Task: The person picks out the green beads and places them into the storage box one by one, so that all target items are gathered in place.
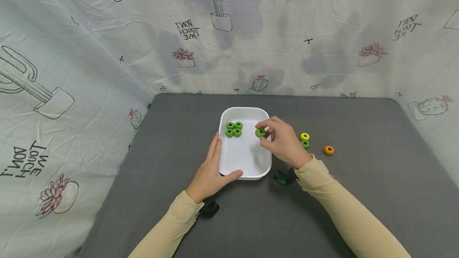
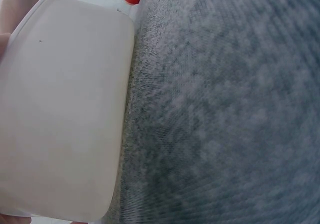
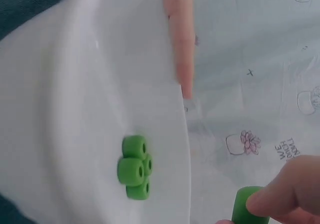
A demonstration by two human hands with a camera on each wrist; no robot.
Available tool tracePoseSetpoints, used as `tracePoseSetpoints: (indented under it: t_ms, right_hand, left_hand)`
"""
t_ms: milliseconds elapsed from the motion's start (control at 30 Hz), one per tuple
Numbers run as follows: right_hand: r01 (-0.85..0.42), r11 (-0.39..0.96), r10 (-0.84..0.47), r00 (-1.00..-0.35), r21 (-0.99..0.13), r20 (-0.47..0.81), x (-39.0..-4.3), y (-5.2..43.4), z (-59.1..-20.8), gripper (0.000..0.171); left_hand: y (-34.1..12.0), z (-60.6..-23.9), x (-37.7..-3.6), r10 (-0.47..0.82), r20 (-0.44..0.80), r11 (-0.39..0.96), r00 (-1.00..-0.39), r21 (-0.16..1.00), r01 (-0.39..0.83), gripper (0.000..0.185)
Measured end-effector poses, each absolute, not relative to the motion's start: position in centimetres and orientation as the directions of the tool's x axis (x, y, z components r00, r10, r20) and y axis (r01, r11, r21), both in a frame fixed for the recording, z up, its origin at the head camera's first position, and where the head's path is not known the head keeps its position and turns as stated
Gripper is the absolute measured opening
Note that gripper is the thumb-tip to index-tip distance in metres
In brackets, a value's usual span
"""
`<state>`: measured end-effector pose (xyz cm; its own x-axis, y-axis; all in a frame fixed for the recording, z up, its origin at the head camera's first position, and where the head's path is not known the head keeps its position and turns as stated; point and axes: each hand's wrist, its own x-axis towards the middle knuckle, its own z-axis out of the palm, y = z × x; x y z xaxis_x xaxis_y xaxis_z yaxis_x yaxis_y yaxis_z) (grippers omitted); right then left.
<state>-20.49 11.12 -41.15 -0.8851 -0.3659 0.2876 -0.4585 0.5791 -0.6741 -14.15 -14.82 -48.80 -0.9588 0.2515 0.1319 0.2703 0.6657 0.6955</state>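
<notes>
One green bead (image 1: 260,133) is pinched between thumb and fingers of the right hand (image 1: 283,140), raised over the right-hand side of the white rectangular tray (image 1: 247,158). Governing relation: the four green beads (image 1: 237,135), set two by two with holes facing up, lie left of the right fingertips, across bare tray floor. The tray's long axis runs away from the person, so it crosses that line. The left hand (image 1: 206,176) is spread, straight fingers along the outer left wall, thumb extended to the near rim; its fingertips are nearer the group than the right hand's, though outside the wall. Noted to the right hand's right: a yellow bead (image 1: 305,136), a loose green bead (image 1: 305,145) (contact between these two appears likely, not confirmed) and, farther out, an orange bead (image 1: 328,150).
</notes>
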Motion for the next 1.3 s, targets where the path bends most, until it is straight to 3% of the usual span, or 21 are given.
tracePoseSetpoints:
  t_ms: [500,1000,1300]
  right_hand:
    - [-0.442,0.566,-0.426,-0.880,-0.696,0.213,-23.1,8.0,-40.4,0.031]
    - [-0.467,0.583,-0.486,-0.856,-0.665,0.175,-25.3,4.6,-42.3,0.032]
    - [-0.480,0.618,-0.510,-0.848,-0.622,0.146,-25.8,2.3,-43.5,0.023]
  left_hand:
    - [-14.9,-48.8,-14.2,0.261,0.137,0.659,-0.956,0.698,0.280,0.120]
    - [-15.0,-48.8,-14.2,0.264,0.154,0.668,-0.952,0.683,0.295,0.119]
    - [-15.1,-48.9,-14.1,0.274,0.175,0.647,-0.946,0.694,0.316,0.118]
